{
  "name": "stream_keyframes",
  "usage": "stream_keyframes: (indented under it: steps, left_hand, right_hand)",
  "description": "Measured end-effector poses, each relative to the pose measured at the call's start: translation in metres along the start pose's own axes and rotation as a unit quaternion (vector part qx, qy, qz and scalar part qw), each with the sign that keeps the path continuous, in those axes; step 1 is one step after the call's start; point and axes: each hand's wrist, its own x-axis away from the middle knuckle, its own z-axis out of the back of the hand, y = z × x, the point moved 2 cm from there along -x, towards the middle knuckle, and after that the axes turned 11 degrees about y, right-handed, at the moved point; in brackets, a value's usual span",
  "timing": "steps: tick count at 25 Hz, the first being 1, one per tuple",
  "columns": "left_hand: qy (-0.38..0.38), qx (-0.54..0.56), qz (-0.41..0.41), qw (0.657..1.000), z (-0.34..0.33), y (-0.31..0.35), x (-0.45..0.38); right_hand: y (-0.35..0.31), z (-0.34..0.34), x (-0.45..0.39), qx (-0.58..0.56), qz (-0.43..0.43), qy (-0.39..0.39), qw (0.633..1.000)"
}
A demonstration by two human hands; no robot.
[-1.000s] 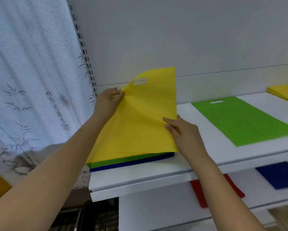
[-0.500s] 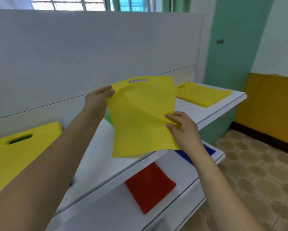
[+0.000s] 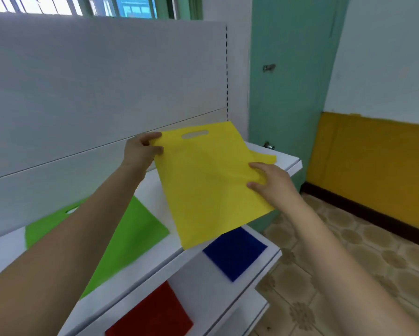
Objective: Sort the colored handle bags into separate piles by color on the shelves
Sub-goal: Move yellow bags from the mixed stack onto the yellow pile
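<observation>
Fingers point(image 3: 155, 151) on tilted yellow bag point(image 3: 210, 180), handle end away, long axis front-to-back

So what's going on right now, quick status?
Left hand and right hand both pinch the yellow bag, held above the top shelf. Yellow pile just behind it. Nothing in the way.

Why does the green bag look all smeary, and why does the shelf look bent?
Head view: the green bag has smeared edges from motion blur, while the yellow bag, held by the left hand and right hand, is sharper; the wide lens bows the shelf edges; daylight from the window is soft, without glare.
</observation>
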Motion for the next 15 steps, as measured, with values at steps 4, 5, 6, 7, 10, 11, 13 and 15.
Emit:
stream_keyframes:
  steps: [4, 5, 6, 7, 10, 11, 13, 15]
  left_hand:
    - [-0.017, -0.198, -0.123, 0.972, -0.057, -0.019, -0.047]
    - [-0.021, -0.23, -0.136, 0.964, -0.069, -0.026, -0.057]
    - [-0.026, -0.254, -0.14, 0.957, -0.078, -0.033, -0.065]
    - [-0.039, -0.277, -0.142, 0.949, -0.087, -0.041, -0.073]
    - [-0.112, -0.388, -0.171, 0.899, -0.1, -0.062, -0.088]
    - [-0.137, -0.43, -0.181, 0.874, -0.101, -0.066, -0.09]
    - [-0.164, -0.52, -0.189, 0.816, -0.101, -0.068, -0.093]
    - [-0.184, -0.605, -0.215, 0.744, -0.099, -0.068, -0.091]
  right_hand:
    - [0.035, -0.01, -0.095, 0.065, 0.041, -0.014, 0.997]
    - [0.041, -0.013, -0.12, 0.078, 0.049, -0.017, 0.996]
    - [0.045, -0.017, -0.142, 0.09, 0.057, -0.026, 0.994]
    - [0.049, -0.022, -0.163, 0.099, 0.06, -0.04, 0.992]
    - [0.058, -0.041, -0.204, 0.128, 0.07, -0.094, 0.985]
    - [0.064, -0.047, -0.211, 0.131, 0.066, -0.109, 0.983]
    - [0.076, -0.06, -0.219, 0.131, 0.052, -0.144, 0.98]
    - [0.089, -0.071, -0.219, 0.148, 0.038, -0.159, 0.975]
